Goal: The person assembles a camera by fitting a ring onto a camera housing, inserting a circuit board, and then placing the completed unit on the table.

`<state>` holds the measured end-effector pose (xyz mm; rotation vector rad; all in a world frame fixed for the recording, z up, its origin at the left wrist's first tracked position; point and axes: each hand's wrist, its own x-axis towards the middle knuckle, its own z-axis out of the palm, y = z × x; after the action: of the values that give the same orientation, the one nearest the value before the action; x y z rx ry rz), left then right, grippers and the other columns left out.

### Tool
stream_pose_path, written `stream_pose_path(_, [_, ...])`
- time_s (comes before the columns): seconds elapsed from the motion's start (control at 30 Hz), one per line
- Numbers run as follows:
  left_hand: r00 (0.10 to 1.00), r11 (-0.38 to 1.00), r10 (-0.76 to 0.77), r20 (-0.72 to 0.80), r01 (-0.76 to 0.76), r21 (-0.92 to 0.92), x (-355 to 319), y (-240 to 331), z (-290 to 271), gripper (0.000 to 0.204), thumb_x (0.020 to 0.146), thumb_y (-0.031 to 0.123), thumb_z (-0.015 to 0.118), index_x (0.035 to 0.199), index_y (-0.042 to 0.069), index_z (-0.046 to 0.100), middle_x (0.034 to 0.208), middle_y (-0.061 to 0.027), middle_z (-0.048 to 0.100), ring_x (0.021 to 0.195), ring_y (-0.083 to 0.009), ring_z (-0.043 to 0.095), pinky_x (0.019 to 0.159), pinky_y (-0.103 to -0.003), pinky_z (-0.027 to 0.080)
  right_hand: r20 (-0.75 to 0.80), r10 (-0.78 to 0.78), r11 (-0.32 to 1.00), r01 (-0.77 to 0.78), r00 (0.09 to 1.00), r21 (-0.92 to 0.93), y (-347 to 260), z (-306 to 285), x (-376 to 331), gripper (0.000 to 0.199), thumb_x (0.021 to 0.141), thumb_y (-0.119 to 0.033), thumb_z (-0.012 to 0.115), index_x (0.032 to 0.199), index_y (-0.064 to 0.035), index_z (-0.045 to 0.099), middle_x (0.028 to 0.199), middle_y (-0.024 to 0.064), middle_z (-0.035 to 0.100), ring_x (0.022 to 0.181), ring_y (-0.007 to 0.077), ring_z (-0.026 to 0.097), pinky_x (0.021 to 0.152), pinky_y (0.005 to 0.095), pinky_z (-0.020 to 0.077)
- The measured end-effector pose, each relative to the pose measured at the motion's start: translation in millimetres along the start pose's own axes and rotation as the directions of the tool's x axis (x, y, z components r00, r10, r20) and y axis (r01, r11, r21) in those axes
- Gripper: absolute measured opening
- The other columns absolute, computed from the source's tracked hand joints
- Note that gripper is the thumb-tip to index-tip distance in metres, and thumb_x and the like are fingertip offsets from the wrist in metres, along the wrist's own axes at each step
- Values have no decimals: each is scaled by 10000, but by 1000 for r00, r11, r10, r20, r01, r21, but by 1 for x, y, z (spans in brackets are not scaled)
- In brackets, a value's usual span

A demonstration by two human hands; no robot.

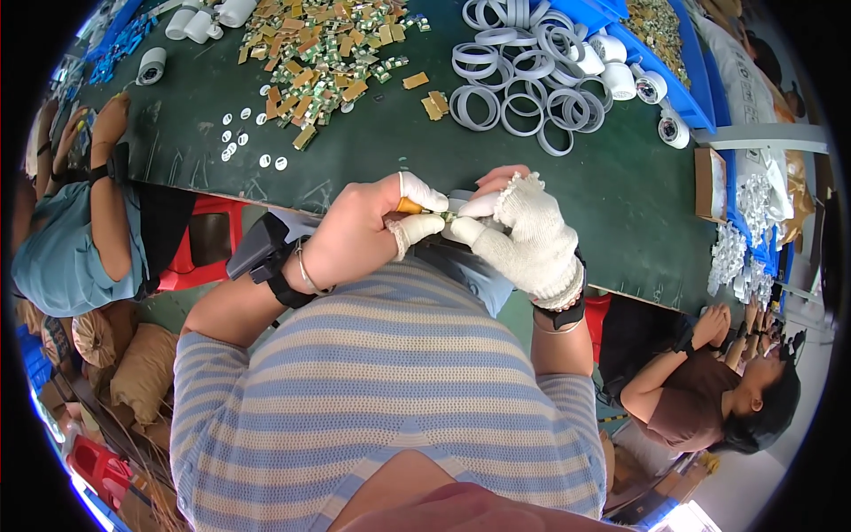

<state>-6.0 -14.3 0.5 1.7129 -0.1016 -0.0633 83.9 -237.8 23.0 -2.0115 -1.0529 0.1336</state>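
My left hand, bare apart from white covers on the thumb and forefinger, pinches a small circuit board with an orange-brown face and a green end. My right hand, in a white knitted glove, has thumb and fingers closed at the board's green end. Behind these fingertips a bit of a grey part shows; my hands hide most of it. Both hands meet at the near edge of the dark green table. Beyond them lies a heap of small circuit boards, with several white round stickers beside it.
Grey plastic rings are piled at the back right, next to white camera housings and a blue bin. More white housings stand back left. Co-workers sit at left and right. A red stool is at left.
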Motion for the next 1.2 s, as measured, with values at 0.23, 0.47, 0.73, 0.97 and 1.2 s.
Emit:
stream_pose_path(0.23, [999,1000,-13,-35,12,-23,-3,-6,2,222,955,57,779,1158,15,699,1008,-90,782,915,-118,739,808,-277,591,-35,32,995,-36,999,-97,-8,5,-3,157,771,-181,879,891,-129,792,885,38,725,961,303,676,846,420,518])
stream_pose_path(0.47, [997,998,58,-43,-59,-27,1,-9,6,213,956,65,777,1156,44,707,952,-100,775,829,-121,723,738,-275,570,-4,-58,973,56,998,-223,0,-2,0,201,732,-227,898,884,-146,794,889,23,748,958,310,694,825,422,532])
stream_pose_path(0.73, [997,995,4,80,-12,98,-4,3,0,178,928,-11,782,1081,7,695,992,-70,763,919,-115,720,819,-273,575,-46,-227,970,222,973,-96,5,-2,3,195,713,-222,917,824,-161,769,829,11,693,874,284,692,766,423,519])
stream_pose_path(0.97, [996,991,79,28,-82,107,-2,-4,4,137,933,-1,778,1046,7,702,962,-73,755,855,-130,717,761,-283,575,58,-108,969,118,992,-218,-2,1,5,128,764,-267,866,811,-183,783,803,37,679,855,281,657,736,417,491])
stream_pose_path(1.2, [979,896,-121,162,178,-406,-9,-14,-25,202,987,-7,699,1175,13,627,1066,-139,738,949,-229,754,827,-336,624,144,-6,998,-3,990,62,-10,1,15,169,805,-274,861,900,-151,796,892,71,718,895,296,674,798,424,507])
